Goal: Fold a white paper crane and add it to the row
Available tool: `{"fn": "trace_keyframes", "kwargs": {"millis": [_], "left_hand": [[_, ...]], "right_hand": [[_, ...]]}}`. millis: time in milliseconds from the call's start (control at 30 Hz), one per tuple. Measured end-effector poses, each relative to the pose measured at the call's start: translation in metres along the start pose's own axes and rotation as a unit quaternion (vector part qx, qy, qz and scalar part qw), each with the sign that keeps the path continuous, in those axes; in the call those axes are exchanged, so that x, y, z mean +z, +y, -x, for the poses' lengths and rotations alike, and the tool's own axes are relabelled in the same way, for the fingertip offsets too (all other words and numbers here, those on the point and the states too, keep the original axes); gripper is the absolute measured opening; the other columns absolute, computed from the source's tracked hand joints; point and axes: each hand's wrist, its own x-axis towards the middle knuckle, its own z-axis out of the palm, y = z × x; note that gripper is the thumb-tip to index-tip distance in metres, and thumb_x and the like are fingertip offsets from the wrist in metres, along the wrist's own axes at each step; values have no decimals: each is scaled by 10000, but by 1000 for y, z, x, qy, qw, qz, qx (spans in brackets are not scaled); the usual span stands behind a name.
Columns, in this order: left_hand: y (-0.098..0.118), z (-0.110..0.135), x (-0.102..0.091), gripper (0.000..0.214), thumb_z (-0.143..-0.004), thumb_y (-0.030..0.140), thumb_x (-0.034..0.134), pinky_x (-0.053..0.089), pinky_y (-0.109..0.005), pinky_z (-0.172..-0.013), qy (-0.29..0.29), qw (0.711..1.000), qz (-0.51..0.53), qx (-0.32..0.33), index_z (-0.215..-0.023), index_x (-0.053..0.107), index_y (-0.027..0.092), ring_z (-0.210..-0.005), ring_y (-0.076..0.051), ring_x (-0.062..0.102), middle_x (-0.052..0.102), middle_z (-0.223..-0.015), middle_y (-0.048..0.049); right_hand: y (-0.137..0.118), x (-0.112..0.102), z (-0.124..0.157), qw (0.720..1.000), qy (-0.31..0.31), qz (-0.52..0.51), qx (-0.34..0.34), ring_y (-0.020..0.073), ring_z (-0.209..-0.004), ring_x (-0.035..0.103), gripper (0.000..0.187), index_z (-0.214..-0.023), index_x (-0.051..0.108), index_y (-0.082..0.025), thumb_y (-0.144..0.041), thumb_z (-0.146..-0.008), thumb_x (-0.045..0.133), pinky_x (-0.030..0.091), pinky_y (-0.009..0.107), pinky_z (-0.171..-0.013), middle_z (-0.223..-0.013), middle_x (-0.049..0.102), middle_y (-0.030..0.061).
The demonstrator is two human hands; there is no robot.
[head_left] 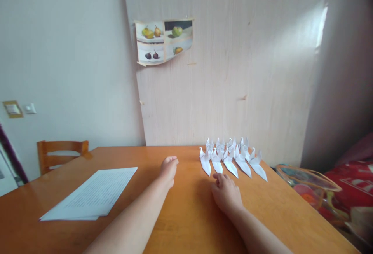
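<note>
Both my forearms rest on an orange-brown wooden table. My left hand lies on the tabletop with its fingers curled into a loose fist, nothing visible in it. My right hand lies palm down, fingers loosely bent, fingertips close to the near tips of a row of white folded paper cranes. Several cranes stand side by side near the table's far edge, just ahead of my right hand. Neither hand holds anything.
A stack of printed white paper sheets lies on the left of the table. A wooden chair stands behind the left corner. A fruit picture hangs on the wall panel. A clear plastic bag and red fabric sit to the right.
</note>
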Motion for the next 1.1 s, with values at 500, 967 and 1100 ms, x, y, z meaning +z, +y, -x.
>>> {"fn": "trace_keyframes", "kwargs": {"millis": [500,967,1100], "left_hand": [[3,49,-113,234,-727,357,639,457,-360,-906,50,997,30,48,-909,641,210,-1094,-241,602,689,-1082,-81],[12,49,-111,266,-734,350,624,457,-343,-879,13,994,8,106,-928,637,169,-933,-217,627,685,-956,-71],[15,48,-113,264,-721,353,630,463,-320,-815,18,995,0,99,-911,644,169,-873,-212,625,687,-891,-56]], "right_hand": [[-5,-8,2,1000,-17,20,-6,249,-1053,591,379,-1155,660,-232,-206,-820,485,381,328,-778,-1135,662,84],[1,-10,0,999,-29,35,-13,213,-976,606,338,-1119,691,-232,-230,-831,515,377,287,-752,-1056,672,60],[2,-11,-1,999,-31,38,-15,214,-987,606,335,-1121,695,-241,-246,-838,515,384,286,-763,-1065,672,56]]}}
